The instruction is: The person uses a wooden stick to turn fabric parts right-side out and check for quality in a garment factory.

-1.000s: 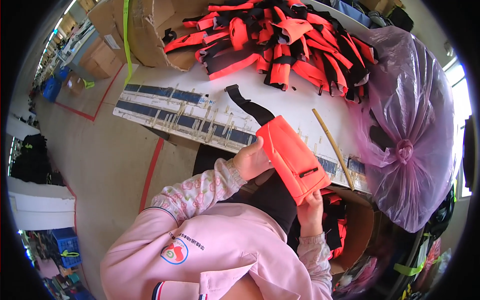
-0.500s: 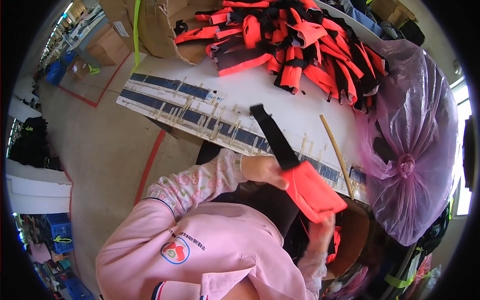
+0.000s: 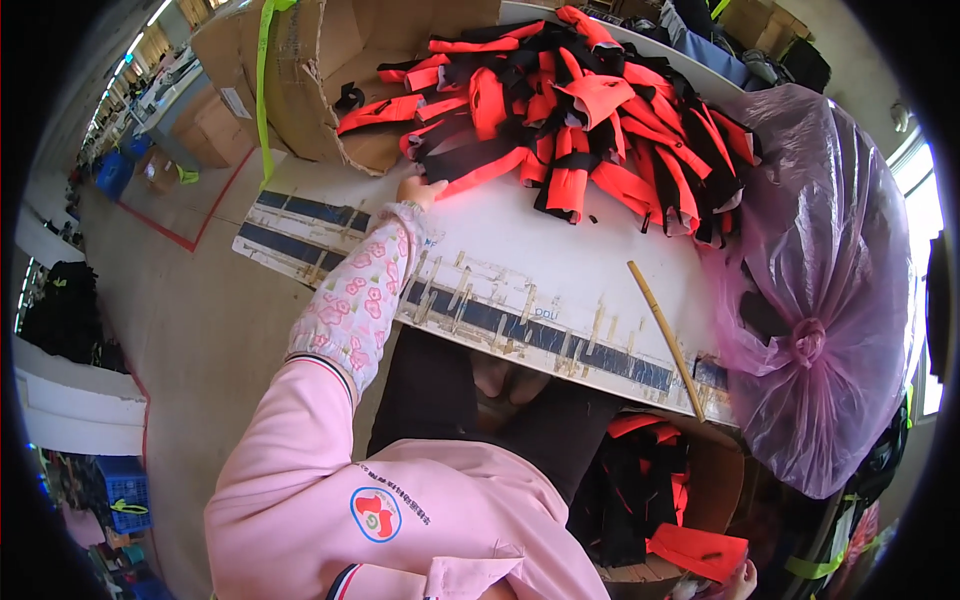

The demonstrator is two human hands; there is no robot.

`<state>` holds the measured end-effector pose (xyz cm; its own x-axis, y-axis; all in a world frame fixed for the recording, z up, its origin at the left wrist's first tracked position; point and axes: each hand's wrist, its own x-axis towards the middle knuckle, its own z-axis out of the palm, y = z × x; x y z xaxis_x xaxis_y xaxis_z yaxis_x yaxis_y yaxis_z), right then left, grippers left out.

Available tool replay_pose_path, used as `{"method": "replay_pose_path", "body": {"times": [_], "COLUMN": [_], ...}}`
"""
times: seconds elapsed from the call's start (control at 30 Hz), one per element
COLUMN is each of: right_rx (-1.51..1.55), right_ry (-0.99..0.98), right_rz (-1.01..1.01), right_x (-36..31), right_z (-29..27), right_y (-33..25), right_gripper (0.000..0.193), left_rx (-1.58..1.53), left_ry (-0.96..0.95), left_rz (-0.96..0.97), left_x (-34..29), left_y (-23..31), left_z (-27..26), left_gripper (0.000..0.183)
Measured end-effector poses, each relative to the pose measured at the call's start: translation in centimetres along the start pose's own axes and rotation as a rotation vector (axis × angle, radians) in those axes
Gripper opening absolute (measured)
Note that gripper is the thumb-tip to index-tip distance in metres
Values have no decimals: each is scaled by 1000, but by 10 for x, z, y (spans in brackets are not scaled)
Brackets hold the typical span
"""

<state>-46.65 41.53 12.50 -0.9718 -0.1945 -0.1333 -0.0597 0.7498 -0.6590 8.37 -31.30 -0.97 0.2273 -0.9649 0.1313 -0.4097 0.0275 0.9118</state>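
Leftward, the left hand meets the near left corner of an orange-and-black pouch, whose long axis runs rightward and slightly away from the fingertips into the tabletop heap; whether they grip it, I cannot tell. Lower right, beside a cardboard carton, an orange pouch is pinched by its right end in the right hand

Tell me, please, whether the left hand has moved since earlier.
Yes, the left hand has moved forward and left across the white table, to the orange-and-black pile.
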Motion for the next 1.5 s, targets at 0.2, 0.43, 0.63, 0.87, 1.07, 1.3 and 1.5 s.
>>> {"method": "replay_pose_path", "body": {"times": [0.2, 0.43, 0.63, 0.87, 1.07, 1.3, 1.5], "right_rx": [261, 194, -25, -42, 145, 128, 101], "right_ry": [-456, -962, -1004, -930, -832, -724, -663], "right_rz": [-278, -932, -1197, -1173, -1087, -1122, -1169], "right_x": [2, -125, -165, -184, -186, -188, -193], "right_z": [143, 291, 329, 332, 342, 357, 362], "right_y": [-62, -237, -259, -239, -237, -242, -243], "right_gripper": [29, 65, 80, 71, 56, 51, 51], "left_rx": [-110, 194, 176, -10, -233, -410, -501], "left_ry": [-180, -462, -939, -1417, -894, -1094, -893], "left_rz": [271, 598, 554, 130, -245, -301, -730], "left_x": [-107, -284, -338, -294, -276, -314, -315], "left_y": [34, 117, 90, 122, 70, 58, 70], "left_z": [28, 33, 24, -17, -44, -14, 11], "left_gripper": [29, 22, 23, 26, 18, 41, 31]}}
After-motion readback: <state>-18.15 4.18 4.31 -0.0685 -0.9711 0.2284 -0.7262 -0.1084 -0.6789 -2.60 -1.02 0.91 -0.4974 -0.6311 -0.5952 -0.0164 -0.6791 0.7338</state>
